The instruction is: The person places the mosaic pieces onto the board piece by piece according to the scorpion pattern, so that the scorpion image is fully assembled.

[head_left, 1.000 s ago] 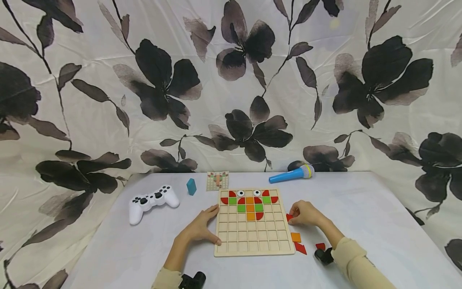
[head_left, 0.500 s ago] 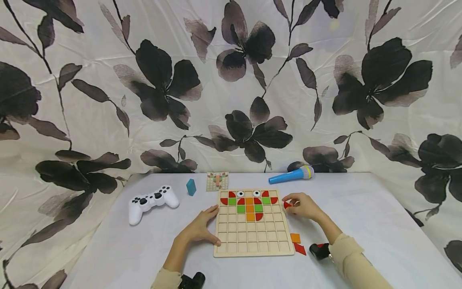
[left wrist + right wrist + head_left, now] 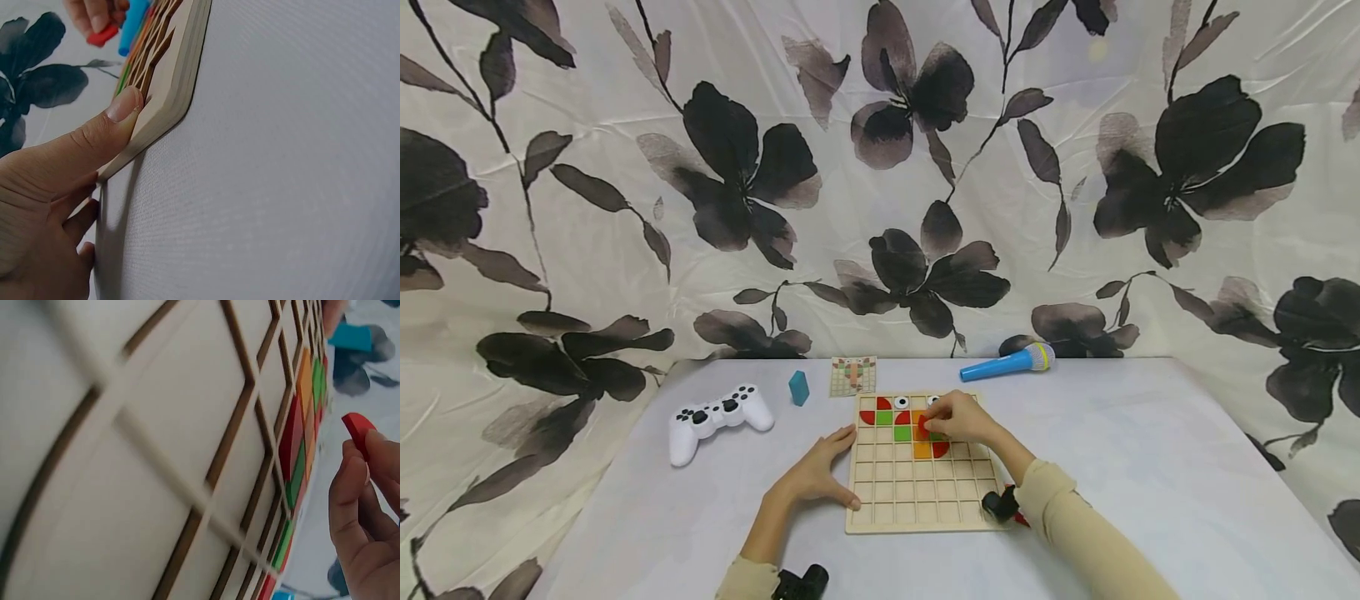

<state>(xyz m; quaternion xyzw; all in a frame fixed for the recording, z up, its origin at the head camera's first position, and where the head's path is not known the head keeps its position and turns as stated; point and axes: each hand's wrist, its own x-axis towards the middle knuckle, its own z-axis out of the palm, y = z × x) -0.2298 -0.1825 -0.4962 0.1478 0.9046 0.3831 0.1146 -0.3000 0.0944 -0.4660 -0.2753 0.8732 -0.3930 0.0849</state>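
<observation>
A wooden grid board (image 3: 887, 492) lies on the white table, with red, green and orange tiles and round eye pieces in its far rows. My left hand (image 3: 812, 473) rests spread along its left edge; in the left wrist view the thumb (image 3: 94, 134) presses on the board's rim (image 3: 178, 87). Over the upper middle of the grid, my right hand (image 3: 964, 418) pinches a red tile with a curved edge (image 3: 359, 430) between thumb and fingers. The right wrist view shows that tile held above the board, apart from it. This hand hides some tiles and most of one eye piece.
Behind the board lie a pattern card (image 3: 853, 377) and a blue toy microphone (image 3: 1007, 364). A teal block (image 3: 799, 388) and a white game controller (image 3: 718, 421) sit to the left. A loose red piece (image 3: 1022, 519) shows partly beside the right wrist camera (image 3: 1000, 505).
My right hand has carried the red tile from beside the board's right edge leftward to over its upper middle. Its forearm now covers the loose tiles on the right. My left hand has stayed put.
</observation>
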